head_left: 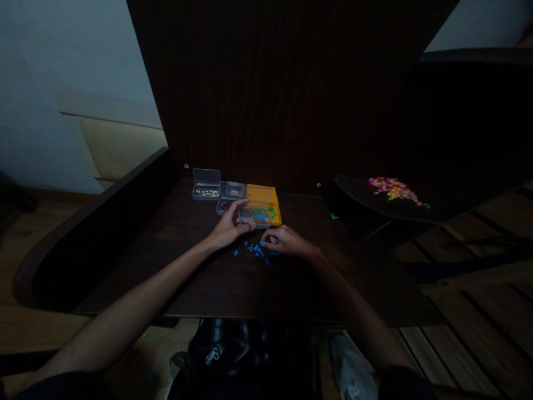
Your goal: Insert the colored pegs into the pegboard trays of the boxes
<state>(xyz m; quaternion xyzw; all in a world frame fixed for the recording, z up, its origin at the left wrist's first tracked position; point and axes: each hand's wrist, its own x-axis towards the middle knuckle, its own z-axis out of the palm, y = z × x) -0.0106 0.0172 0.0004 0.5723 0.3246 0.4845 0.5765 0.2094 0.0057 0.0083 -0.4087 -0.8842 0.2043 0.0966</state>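
My left hand [227, 229] grips the near left side of a clear plastic box [263, 225]. Small blue pieces show inside that box. Just in front of it, several blue pieces [257, 249] lie scattered on the dark wooden tabletop [200, 278]. Over their right edge is my right hand [287, 240], with its fingers pinched together on a blue piece [262, 243]. Behind the held box stands an open yellow box [277, 206], with green pieces visible in or through the clear box. A clear box with dark red pieces [222, 206] is partly hidden by my left hand.
A clear lidded box with pale pieces [206, 192] stands open at the back left. To the right, a pile of pink, yellow and orange pieces [393, 189] lies on a dark curved surface. A raised wooden side [104, 222] bounds the left; a tall dark panel [283, 100] rises behind.
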